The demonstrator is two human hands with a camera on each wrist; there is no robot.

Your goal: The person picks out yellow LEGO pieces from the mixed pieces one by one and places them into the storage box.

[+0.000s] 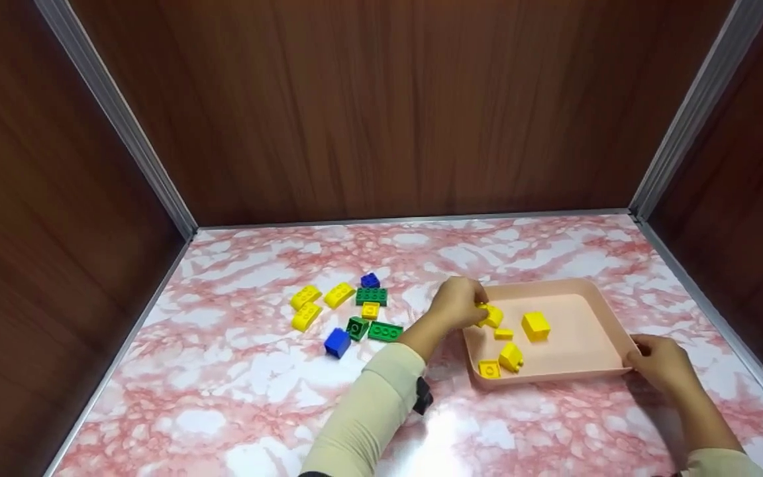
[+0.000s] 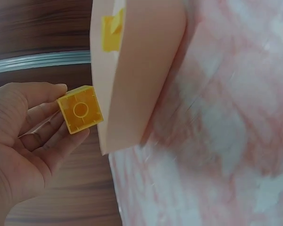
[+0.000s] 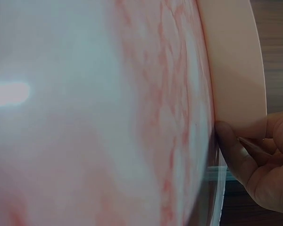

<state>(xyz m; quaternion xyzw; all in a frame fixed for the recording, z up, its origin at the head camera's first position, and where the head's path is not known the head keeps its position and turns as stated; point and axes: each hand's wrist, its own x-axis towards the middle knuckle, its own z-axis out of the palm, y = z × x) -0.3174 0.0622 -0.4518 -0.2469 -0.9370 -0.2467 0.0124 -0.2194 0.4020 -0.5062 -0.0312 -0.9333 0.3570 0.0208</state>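
Note:
My left hand point(image 1: 456, 303) is over the left rim of a peach tray point(image 1: 583, 354), pinching a yellow toy building brick point(image 2: 80, 109) between thumb and fingers. The brick's hollow underside faces the left wrist camera. Inside the tray lie several yellow pieces, among them a tall block point(image 1: 536, 326), a thin piece point(image 1: 503, 334), a tilted brick point(image 1: 511, 356) and a flat square one point(image 1: 489, 369). At the tray's near right corner, my right hand point(image 1: 665, 361) grips the wall, with the thumb on its outer side in the right wrist view.
Left of the tray, loose bricks lie on the pink marbled table point(image 1: 222, 411): several yellow curved ones point(image 1: 306, 317), green ones point(image 1: 371, 296), a blue cube point(image 1: 338, 342) and a small dark blue brick point(image 1: 369, 280). Brown wood-look panels point(image 1: 414, 112) enclose the back and sides.

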